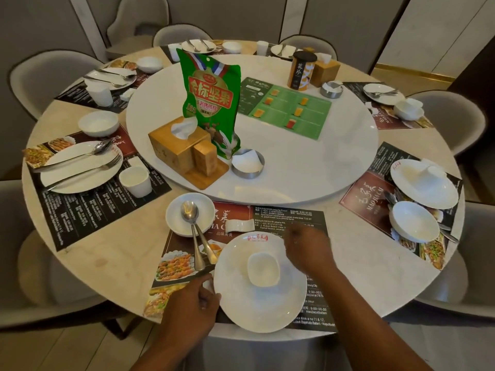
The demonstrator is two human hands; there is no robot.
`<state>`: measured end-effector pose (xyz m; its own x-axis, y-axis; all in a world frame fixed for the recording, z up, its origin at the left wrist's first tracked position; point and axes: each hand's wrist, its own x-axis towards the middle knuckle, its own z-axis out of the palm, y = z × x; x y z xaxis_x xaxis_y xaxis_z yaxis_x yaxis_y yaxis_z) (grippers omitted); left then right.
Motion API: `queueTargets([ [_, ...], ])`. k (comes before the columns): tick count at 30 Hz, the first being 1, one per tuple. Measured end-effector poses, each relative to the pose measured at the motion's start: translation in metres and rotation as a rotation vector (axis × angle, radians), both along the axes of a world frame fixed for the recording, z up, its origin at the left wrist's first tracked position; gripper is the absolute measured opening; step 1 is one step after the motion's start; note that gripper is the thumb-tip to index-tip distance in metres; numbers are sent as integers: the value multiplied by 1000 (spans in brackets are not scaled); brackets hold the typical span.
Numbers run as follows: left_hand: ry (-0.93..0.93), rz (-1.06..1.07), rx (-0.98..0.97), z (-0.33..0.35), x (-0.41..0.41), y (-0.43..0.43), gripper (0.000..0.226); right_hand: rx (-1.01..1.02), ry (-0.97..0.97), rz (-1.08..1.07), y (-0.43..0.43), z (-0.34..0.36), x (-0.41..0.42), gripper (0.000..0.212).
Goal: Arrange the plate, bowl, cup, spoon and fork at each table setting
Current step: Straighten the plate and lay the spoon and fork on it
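While the round marble surface (126, 236) fills the view, its near edge runs just under the closest placemat (289, 215), with bare stone open on both sides: a wide wedge on the left, a narrower strip on the right before the next setting. The white turntable (294, 170) takes the middle, its rim just beyond the mat's far edge, and it carries a wooden tissue box (171, 148) with a tissue poking out of the top. Down on the mat, the plate (241, 303) sits at the near side, its closest rim almost at the surface's edge. The left hand (192, 301) is on the plate's left rim, fingers curled round the edge, gripping it. The right hand (305, 250) is over the far-right rim, blurred, so I cannot tell whether it holds anything. The bowl (174, 218) stands at the mat's far-left corner, apart from the plate, and the spoon (189, 210) lies in it, with two metal handles sticking out over the near rim. The cup (263, 269) stands on the plate near its middle. A small white rest (239, 225) lies just right of the bowl.
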<state>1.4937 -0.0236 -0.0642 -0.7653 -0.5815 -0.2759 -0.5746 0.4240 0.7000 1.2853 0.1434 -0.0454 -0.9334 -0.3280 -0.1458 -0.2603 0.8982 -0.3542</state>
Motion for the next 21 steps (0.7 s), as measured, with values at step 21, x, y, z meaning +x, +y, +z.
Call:
queueTargets([
  [21,-42,60,34,4,-18,-5,16,-279,-196,-221,-34,-33,-58,14],
])
